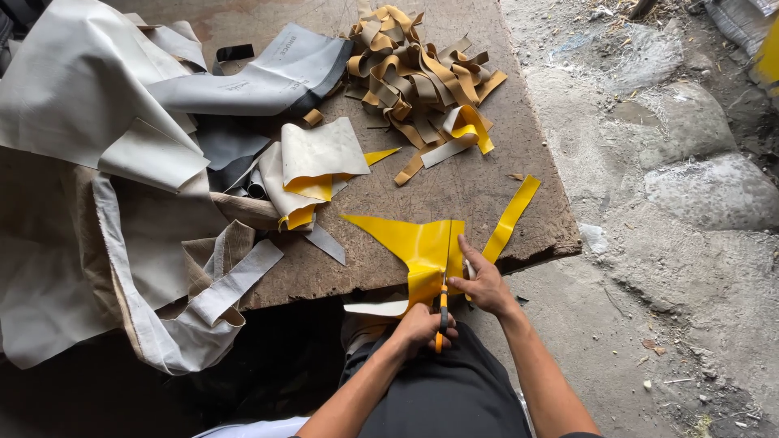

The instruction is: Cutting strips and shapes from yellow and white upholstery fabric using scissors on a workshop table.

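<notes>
My left hand (418,328) is closed around orange-handled scissors (443,312), blades pointing away from me into a yellow sheet (410,239). My right hand (487,284) pinches the sheet's right edge just beside the cut line. The sheet lies at the near edge of a worn wooden board (454,191) and droops over it. A narrow yellow strip (511,217) lies to the right of the sheet, hanging from its far corner area.
A heap of tan and yellow strips (422,73) sits at the back of the board. Large grey and white sheets (89,105) cover the left side, with folded white-yellow offcuts (316,162) in the middle. Rough stony ground (690,186) lies to the right.
</notes>
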